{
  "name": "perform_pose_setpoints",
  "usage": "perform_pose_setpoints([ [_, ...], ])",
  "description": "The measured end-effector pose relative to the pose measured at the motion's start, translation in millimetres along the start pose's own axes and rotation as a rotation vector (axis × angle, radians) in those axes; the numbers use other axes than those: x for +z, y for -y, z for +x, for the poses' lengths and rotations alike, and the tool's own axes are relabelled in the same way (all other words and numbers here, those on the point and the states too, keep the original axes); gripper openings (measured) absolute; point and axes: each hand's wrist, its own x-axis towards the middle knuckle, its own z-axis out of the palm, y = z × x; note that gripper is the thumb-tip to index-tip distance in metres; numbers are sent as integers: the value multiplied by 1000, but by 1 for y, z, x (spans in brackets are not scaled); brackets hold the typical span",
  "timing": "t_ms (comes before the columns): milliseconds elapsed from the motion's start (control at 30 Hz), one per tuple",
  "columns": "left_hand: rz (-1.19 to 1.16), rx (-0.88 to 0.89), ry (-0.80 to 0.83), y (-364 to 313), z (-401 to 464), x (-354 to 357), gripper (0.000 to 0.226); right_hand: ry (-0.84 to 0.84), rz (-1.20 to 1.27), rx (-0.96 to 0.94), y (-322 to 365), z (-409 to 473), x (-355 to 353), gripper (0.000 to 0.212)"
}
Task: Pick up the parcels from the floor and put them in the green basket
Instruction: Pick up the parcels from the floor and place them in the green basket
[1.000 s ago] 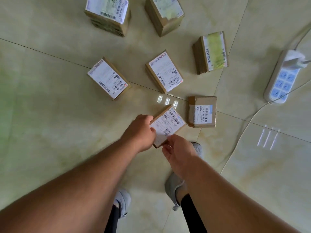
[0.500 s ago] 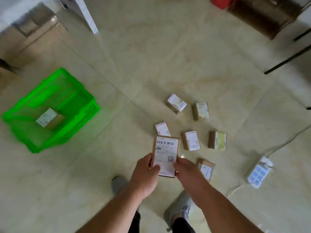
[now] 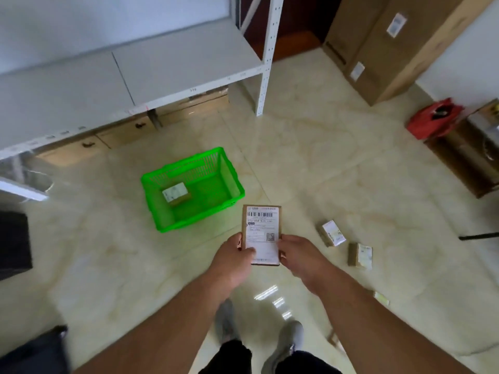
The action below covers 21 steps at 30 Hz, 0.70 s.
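Note:
I hold a flat cardboard parcel (image 3: 261,228) with a white barcode label in front of me, above the floor. My left hand (image 3: 234,259) grips its left edge with the thumb on the label, and my right hand (image 3: 298,256) grips its right edge. The green basket (image 3: 229,182) stands on the floor just ahead and to the left, with one labelled parcel (image 3: 176,193) inside it. Two more parcels (image 3: 331,233) (image 3: 360,255) lie on the floor to my right, and part of another (image 3: 381,298) shows beyond my right forearm.
A grey metal shelf rack (image 3: 135,76) stands behind the basket, with its white post (image 3: 266,63) at the corner. Large cardboard boxes (image 3: 391,44) stand at the back right, a red bag (image 3: 434,118) beside them. A dark object (image 3: 13,244) sits at the left edge.
I have lifted the parcel off the floor and turned left. The basket now lies close ahead, and most floor parcels have slid out of view to my right.

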Motion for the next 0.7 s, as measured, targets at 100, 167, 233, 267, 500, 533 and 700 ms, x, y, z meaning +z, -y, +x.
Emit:
perform_pose_setpoints([
  [100, -31, -10, -16, -3, 4, -30, 40, 32, -30, -21, 31, 9, 17, 36],
  [167, -83, -22, -31, -7, 7, -46, 41, 64, -49, -35, 53, 17, 25, 33],
  [233, -127, -48, -50, -14, 13, -62, 44, 91, -61, -29, 74, 26, 31, 29],
  [267, -151, -56, -58, -19, 17, -70, 45, 110, -66, -23, 86, 31, 33, 29],
  [500, -212, -84, -90, -52, 87, -120, 48, 196, -149, -29, 161, 112, 47, 41],
  [533, -241, -107, -101, -56, 102, -125, 47, 221, -168, -21, 171, 128, 49, 41],
  [700, -395, -232, -184, -63, 185, -139, 39, 325, -264, -15, 209, 222, 63, 32],
])
